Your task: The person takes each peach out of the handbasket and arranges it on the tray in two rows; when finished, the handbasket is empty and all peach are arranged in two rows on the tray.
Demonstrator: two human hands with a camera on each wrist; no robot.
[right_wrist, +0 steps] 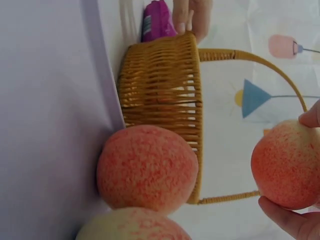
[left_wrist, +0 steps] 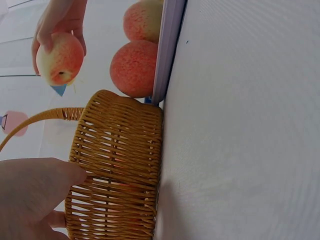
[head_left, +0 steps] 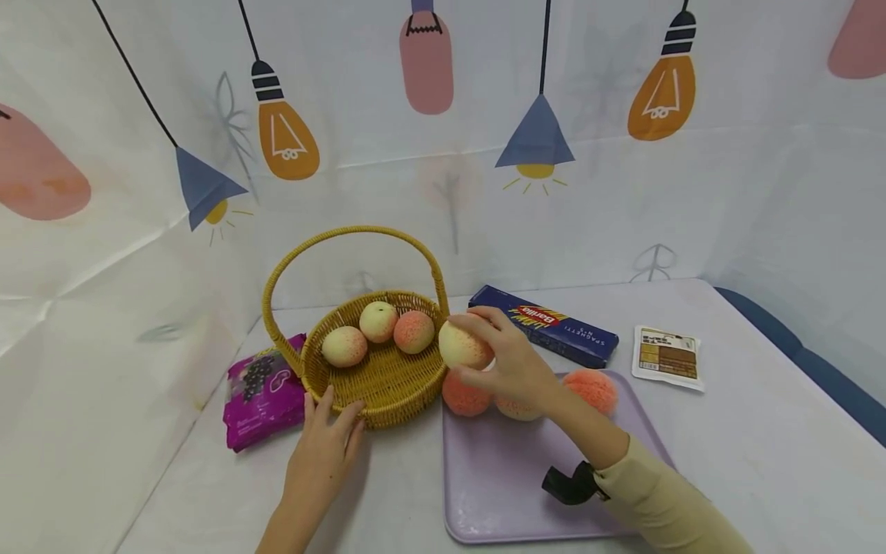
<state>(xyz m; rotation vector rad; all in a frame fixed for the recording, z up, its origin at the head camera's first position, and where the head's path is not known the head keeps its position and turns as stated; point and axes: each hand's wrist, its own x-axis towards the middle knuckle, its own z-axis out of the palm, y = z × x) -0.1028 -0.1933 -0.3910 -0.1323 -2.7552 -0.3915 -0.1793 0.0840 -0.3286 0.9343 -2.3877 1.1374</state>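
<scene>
A yellow-and-red peach point(head_left: 462, 345) is held up in my right hand point(head_left: 508, 365), pinched between thumb and fingers. It hangs above the purple tray, just right of the basket rim. My left hand point(head_left: 324, 454) holds the near rim of the woven basket point(head_left: 388, 415), its thumb on the outer weave in the left wrist view. Inside the basket lie three peaches: one at left point(head_left: 344, 347), one at the back point(head_left: 378, 322) and a redder one at right point(head_left: 414, 332). On the tray point(head_left: 512, 492), several more peaches sit along the far edge, partly hidden by my right hand and forearm.
A purple grape-printed bag point(head_left: 263, 392) lies left of the basket. Behind the tray is a blue spaghetti box point(head_left: 547, 327), and a small white-and-brown packet point(head_left: 667, 358) lies farther right. The basket's tall arched handle point(head_left: 356, 230) stands upright. A printed curtain hangs behind the table.
</scene>
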